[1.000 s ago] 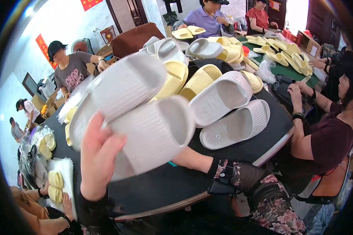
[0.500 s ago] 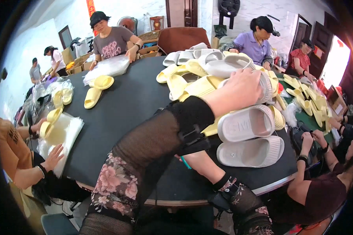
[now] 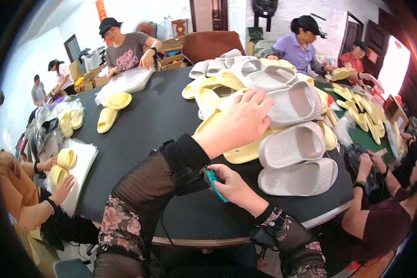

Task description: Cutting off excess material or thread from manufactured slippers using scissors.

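Observation:
My left hand [image 3: 241, 116] reaches over the slipper pile with its fingers stretched out. Its fingertips are beside the upper grey slipper [image 3: 294, 104], and whether they touch it I cannot tell. Under the palm lies a yellow slipper [image 3: 243, 154], partly covered by the hand. Two more grey slippers lie nearer, a middle one [image 3: 289, 146] and a front one [image 3: 294, 178], soles down with their straps toward the right. Below my left wrist, my right hand [image 3: 236, 186] is closed around a small teal-handled tool [image 3: 216, 186]. The tool's far end is partly hidden at my left sleeve.
Yellow and grey slippers are heaped behind my hands on the dark table [image 3: 143, 157]. To the left, a co-worker's hands handle yellow slippers [image 3: 62, 166] over clear bags [image 3: 81, 178]. Across the table, a person touches a stack of plastic bags [image 3: 125, 85]. Co-workers sit at the right.
My left hand has drawn back leftward from the upper grey slipper, which now lies uncovered on the pile. My right hand and the teal-handled tool have come into fuller view.

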Demonstrator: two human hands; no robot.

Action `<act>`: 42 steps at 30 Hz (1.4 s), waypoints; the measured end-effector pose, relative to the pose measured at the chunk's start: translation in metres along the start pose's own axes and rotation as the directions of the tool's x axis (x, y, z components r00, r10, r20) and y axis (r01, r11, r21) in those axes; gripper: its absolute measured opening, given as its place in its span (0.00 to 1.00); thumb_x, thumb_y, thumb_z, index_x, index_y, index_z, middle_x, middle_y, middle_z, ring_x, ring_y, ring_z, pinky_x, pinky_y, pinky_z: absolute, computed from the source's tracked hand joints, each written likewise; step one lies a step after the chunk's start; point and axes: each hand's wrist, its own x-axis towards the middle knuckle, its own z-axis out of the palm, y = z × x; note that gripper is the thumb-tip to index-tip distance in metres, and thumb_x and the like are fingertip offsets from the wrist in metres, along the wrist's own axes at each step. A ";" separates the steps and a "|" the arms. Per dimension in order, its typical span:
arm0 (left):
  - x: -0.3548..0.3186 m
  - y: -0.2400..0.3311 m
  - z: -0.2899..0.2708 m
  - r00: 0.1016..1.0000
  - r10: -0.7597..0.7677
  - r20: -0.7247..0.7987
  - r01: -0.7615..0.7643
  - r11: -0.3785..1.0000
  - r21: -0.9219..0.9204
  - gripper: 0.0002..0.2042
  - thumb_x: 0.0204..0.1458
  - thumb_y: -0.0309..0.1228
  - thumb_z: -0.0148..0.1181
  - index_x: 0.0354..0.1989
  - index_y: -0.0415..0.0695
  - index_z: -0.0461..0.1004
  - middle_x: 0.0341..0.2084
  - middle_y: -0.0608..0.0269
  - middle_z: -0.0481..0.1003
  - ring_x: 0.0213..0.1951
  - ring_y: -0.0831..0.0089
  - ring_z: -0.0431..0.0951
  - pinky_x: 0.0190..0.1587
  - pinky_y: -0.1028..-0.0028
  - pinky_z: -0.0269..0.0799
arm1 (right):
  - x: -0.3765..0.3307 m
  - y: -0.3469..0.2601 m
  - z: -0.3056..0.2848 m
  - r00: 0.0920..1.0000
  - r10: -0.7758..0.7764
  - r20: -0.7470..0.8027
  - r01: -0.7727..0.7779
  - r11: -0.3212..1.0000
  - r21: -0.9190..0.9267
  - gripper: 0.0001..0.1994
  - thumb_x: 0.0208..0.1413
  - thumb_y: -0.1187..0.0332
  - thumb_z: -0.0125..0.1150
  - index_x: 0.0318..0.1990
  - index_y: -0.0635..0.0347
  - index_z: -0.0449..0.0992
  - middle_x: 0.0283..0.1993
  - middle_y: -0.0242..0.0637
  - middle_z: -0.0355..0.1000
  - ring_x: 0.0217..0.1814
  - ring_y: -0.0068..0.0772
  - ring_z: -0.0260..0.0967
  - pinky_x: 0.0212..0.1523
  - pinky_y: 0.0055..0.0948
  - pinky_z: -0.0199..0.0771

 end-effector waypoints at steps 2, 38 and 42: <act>-0.016 -0.004 -0.006 1.000 -0.009 0.004 0.009 0.999 -0.043 0.19 0.49 0.31 0.55 0.49 0.40 0.67 0.51 0.48 0.64 0.56 0.52 0.61 0.57 0.59 0.57 | -0.002 -0.005 -0.001 1.000 0.010 0.028 -0.011 1.000 0.022 0.19 0.52 0.72 0.58 0.51 0.68 0.64 0.37 0.36 0.73 0.39 0.21 0.71 0.40 0.21 0.71; -0.236 -0.039 -0.251 0.996 0.086 -0.012 -0.087 0.987 -0.132 0.17 0.43 0.27 0.61 0.43 0.43 0.66 0.32 0.52 0.67 0.37 0.59 0.69 0.38 0.58 0.71 | 0.000 -0.002 -0.002 0.993 0.013 0.120 0.006 0.987 -0.160 0.23 0.50 0.69 0.59 0.53 0.67 0.63 0.39 0.40 0.73 0.41 0.26 0.71 0.45 0.25 0.71; -0.262 -0.051 -0.272 0.997 0.060 0.049 -0.055 0.994 -0.090 0.19 0.43 0.28 0.61 0.44 0.44 0.65 0.34 0.52 0.66 0.39 0.59 0.68 0.39 0.57 0.70 | -0.002 -0.011 -0.002 0.988 0.028 0.149 0.001 0.981 -0.194 0.20 0.53 0.76 0.54 0.54 0.68 0.60 0.40 0.38 0.72 0.43 0.24 0.71 0.47 0.24 0.71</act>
